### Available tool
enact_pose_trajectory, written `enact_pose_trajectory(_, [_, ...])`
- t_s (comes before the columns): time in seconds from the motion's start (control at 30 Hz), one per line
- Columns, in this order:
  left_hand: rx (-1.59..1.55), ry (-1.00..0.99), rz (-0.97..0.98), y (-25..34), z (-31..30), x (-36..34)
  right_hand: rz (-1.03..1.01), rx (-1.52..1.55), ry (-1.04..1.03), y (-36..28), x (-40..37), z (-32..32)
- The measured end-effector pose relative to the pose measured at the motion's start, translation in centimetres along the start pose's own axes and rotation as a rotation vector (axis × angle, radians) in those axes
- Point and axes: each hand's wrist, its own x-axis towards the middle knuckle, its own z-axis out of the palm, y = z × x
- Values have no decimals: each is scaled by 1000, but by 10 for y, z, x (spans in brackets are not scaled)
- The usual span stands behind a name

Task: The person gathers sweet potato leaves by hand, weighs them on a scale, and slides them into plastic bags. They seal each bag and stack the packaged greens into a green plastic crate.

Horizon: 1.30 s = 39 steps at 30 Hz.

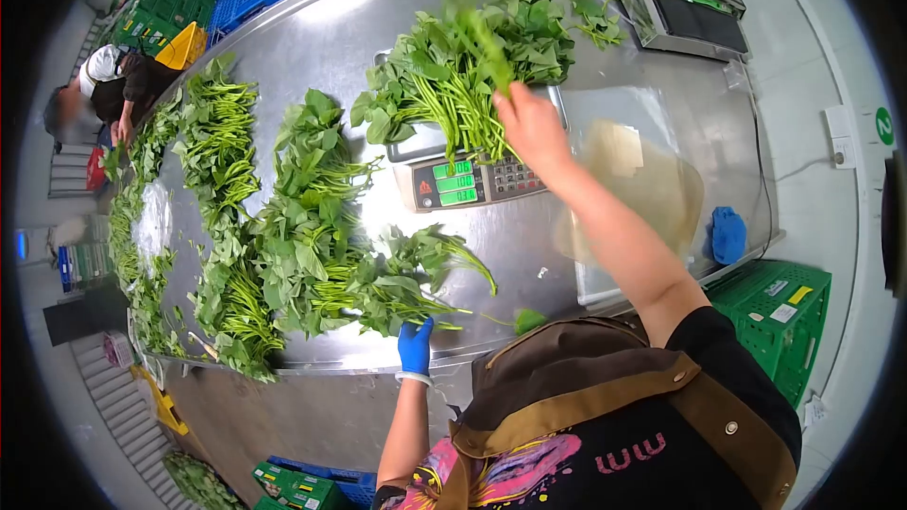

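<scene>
My right hand (534,127), bare, is closed around the stems of a bunch of leafy greens (487,47), whose top is smeared by motion. This bunch is over a big heap of leafy greens (430,85) on the tray of a digital scale (477,184) with lit green displays. My left hand (414,348), in a blue glove, is at the table's near edge with its fingers closed at the stems of another leafy bunch (392,297); the leaves partly hide the grip.
Rows of greens (222,142) lie along the metal table (312,47). Clear plastic bags (633,198) and a blue glove (727,234) lie to the right. A sealing machine (685,9) stands at the back right. A green crate (775,321) is beside me; a co-worker (123,85) works far left.
</scene>
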Motion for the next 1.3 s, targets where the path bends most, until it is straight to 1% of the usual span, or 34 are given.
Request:
enact_pose_trajectory(0.03, [356, -2, -11, -1, -9, 3, -34, -237, -120, 20, 5, 3])
enact_pose_trajectory(0.07, [814, -78, 106, 19, -17, -2, -67, -476, -236, 30, 10, 2])
enact_pose_trajectory(0.1, [910, -180, 18, 48, -21, -7, -42, -446, -197, 26, 5, -3])
enact_pose_trajectory(0.13, [1001, -287, -73, 70, -22, -8, -115, -350, -113, 29, -1, -8])
enact_pose_trajectory(0.17, [815, -300, -55, 77, -24, -5, -182, -257, -33, 35, -9, -14])
enact_pose_trajectory(0.2, [581, -362, -38, 95, -24, -3, -248, -167, 47, 44, -14, -22])
enact_pose_trajectory(0.27, [99, -329, 71, 140, -10, 6, 62, -15, -32, 68, -23, -42])
enact_pose_trajectory(0.3, [4, -285, 162, 162, -4, 15, 214, 60, -79, 82, -27, -52])
enact_pose_trajectory(0.33, [-92, -235, 247, 183, 2, 29, 266, 118, -73, 98, -28, -62])
enact_pose_trajectory(0.37, [-238, -215, 240, 200, 10, 44, 321, 174, -73, 113, -26, -71])
enact_pose_trajectory(0.4, [-383, -190, 230, 215, 18, 62, 331, 202, -82, 120, -26, -79])
enact_pose_trajectory(0.47, [-454, -405, 197, 239, 26, 99, 347, 265, -95, 124, -17, -93])
enact_pose_trajectory(0.53, [-616, -523, 96, 264, 41, 122, 418, 377, -171, 106, -7, -100])
enact_pose_trajectory(0.6, [-689, -528, -5, 281, 55, 145, 470, 471, -252, 96, 3, -99])
enact_pose_trajectory(0.63, [-626, -570, 18, 289, 63, 152, 488, 505, -302, 93, 9, -95])
enact_pose_trajectory(0.67, [-663, -523, -48, 296, 70, 158, 505, 539, -353, 92, 14, -90])
enact_pose_trajectory(0.73, [-726, -424, -181, 317, 87, 160, 579, 557, -345, 93, 25, -70])
enact_pose_trajectory(0.87, [-597, -284, -158, 330, 120, 179, 705, 709, -294, 112, 56, -12])
enact_pose_trajectory(0.9, [-612, -227, -166, 332, 133, 194, 751, 725, -293, 75, 62, -14])
enact_pose_trajectory(0.93, [-627, -169, -173, 333, 146, 208, 662, 898, -422, 67, 68, -5])
enact_pose_trajectory(0.97, [-564, -128, -87, 344, 166, 200, 477, 875, -240, 53, 68, 15])
enact_pose_trajectory(1.0, [-506, -95, 3, 356, 186, 190, 463, 715, -45, 71, 75, 63])
enact_pose_trajectory(1.03, [-483, -135, 186, 352, 200, 197, 466, 536, 22, 47, 64, 64])
enact_pose_trajectory(1.07, [-467, -174, 371, 343, 208, 216, 455, 526, -39, 44, 61, 75])
enact_pose_trajectory(1.1, [-415, -264, 335, 334, 210, 245, 420, 456, 6, 52, 58, 98])
enact_pose_trajectory(1.13, [-464, -288, 314, 348, 223, 208, 478, 405, -4, 42, 51, 86])
enact_pose_trajectory(1.2, [-463, -410, 383, 351, 232, 176, 372, 496, 124, 32, 27, 40])
enact_pose_trajectory(1.27, [-404, -394, 472, 362, 263, 86, 280, 446, 248, 35, -7, -3])
enact_pose_trajectory(1.3, [-355, -454, 549, 346, 273, 76, 283, 455, 290, 39, -29, -30])
